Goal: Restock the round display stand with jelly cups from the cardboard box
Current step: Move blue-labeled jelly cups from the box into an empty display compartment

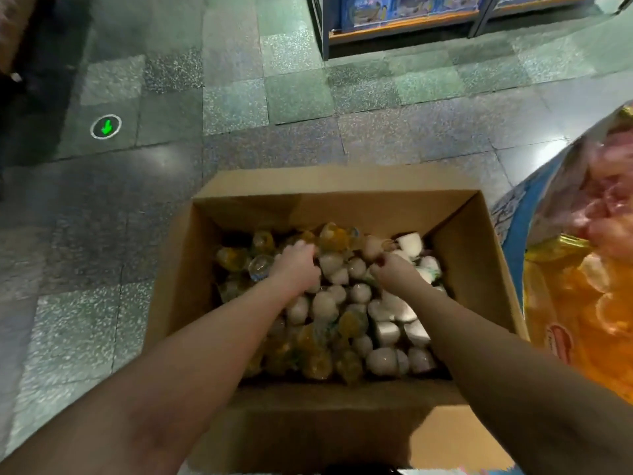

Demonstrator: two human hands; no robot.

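I see both bare arms reaching down into the open cardboard box (479, 269) that sits on the tiled floor (239, 97). The box is filled with a loose heap of jelly cups (342, 313): the yellow ones lie mostly along the left wall and toward the near edge, the white ones toward the middle and the right wall.

My left hand (296, 265) is down among the cups near the far left of the heap, back of the hand up and fingers curled downward into the pile. The fingertips are hidden from me, so I cannot tell whether they have closed on a cup or only rest on the heap. My right hand (394, 269) is just beside it, toward the far right of the heap, with the fingers bunched together at a pale cup; motion blur keeps me from saying whether it really holds one. The two hands are near each other but apart.

The display stand (582, 269) fills the right edge of the view, just beside the right wall of the box. It has a blue patterned rim, and I make out pink cups in the farther section and orange ones in the nearer one, all blurred.

Farther off, a shelf (404, 32) with blue packs stands at the top, and a green arrow (106, 126) in a white ring glows on the floor at the left.
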